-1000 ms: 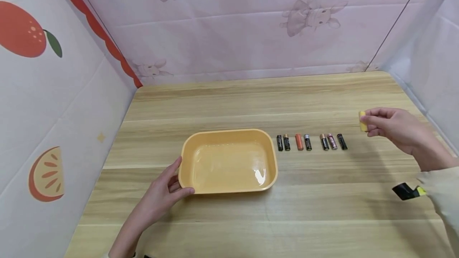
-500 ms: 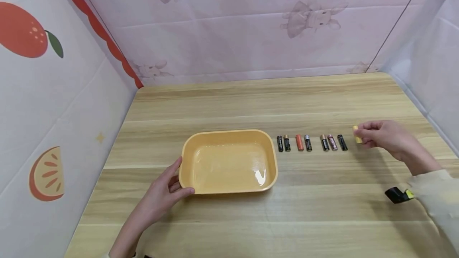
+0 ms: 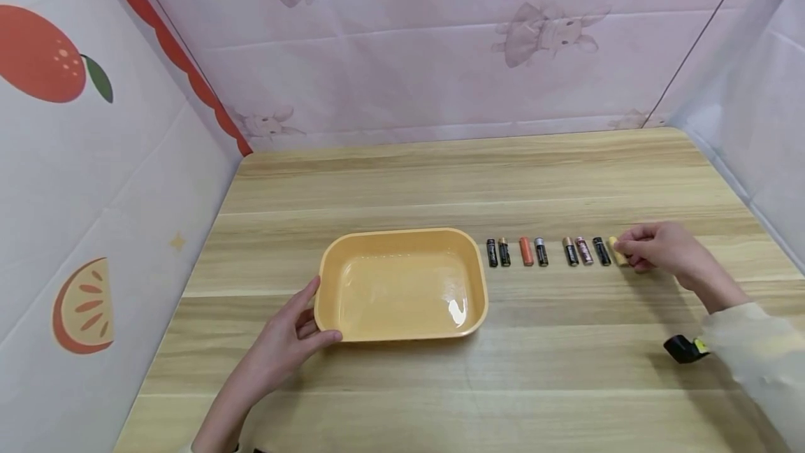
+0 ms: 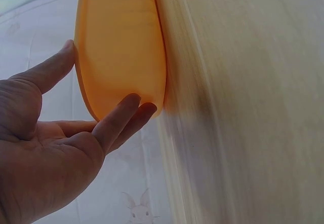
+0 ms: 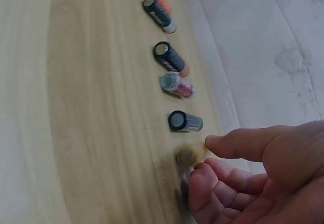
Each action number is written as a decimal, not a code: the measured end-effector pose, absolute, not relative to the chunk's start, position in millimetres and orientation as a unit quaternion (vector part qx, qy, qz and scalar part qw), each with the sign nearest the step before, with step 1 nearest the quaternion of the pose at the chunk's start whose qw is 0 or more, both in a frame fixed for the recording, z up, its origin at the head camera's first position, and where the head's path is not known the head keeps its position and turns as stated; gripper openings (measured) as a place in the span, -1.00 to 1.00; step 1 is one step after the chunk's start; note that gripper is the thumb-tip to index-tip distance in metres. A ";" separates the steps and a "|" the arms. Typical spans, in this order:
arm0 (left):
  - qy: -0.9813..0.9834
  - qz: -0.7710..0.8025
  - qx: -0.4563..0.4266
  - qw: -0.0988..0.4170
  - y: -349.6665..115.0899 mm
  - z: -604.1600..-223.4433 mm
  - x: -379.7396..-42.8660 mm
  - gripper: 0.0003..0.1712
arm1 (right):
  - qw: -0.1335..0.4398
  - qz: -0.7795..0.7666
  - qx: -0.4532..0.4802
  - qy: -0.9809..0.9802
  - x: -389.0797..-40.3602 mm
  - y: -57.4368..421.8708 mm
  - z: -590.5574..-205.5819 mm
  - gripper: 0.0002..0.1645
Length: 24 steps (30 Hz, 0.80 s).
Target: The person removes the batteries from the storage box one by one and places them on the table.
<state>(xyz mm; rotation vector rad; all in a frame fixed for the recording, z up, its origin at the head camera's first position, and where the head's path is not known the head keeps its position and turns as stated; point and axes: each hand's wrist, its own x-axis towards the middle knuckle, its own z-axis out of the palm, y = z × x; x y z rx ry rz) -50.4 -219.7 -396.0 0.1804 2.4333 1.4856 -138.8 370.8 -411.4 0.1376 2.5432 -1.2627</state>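
Observation:
At the right end of a row of batteries, my right hand point(image 3: 666, 254) pinches a yellow battery point(image 3: 616, 249) between thumb and fingers, low at the table. Seen from the right wrist, the yellow battery point(image 5: 187, 156) shows its round end beside the fingertips. Just left of it lies a black battery point(image 3: 601, 251), then a pink patterned battery point(image 3: 584, 250). My left hand point(image 3: 277, 348) holds the left end of a yellow plastic tray point(image 3: 402, 235), thumb at the near corner. In the left wrist view, its fingers point(image 4: 124, 113) lie against the tray's outer wall.
Further left in the row lie a copper-topped battery point(image 3: 570, 251), a silver-topped black one point(image 3: 541, 251), an orange battery point(image 3: 525, 251) and two dark batteries by the tray's right side. Fabric-covered walls point(image 3: 402, 75) border the wooden table point(image 3: 440, 180) at the back and sides.
My right hand has come left and down toward the row, bringing the yellow battery beside the rightmost black one. The left hand and the tray have stayed put.

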 end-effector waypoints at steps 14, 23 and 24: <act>0.842 0.518 0.059 0.140 -219.4 -396.4 -50.0 0.16 | 0.152 -0.409 0.053 0.898 -139.8 364.5 -409.4 -0.65; 0.840 0.521 0.065 0.138 -219.8 -397.6 -50.1 0.17 | 0.147 -0.385 0.051 0.910 -138.7 363.0 -409.7 -0.64; 0.839 0.522 0.066 0.138 -219.8 -397.7 -50.1 0.17 | 0.147 -0.385 0.050 0.910 -138.6 362.7 -409.6 -0.64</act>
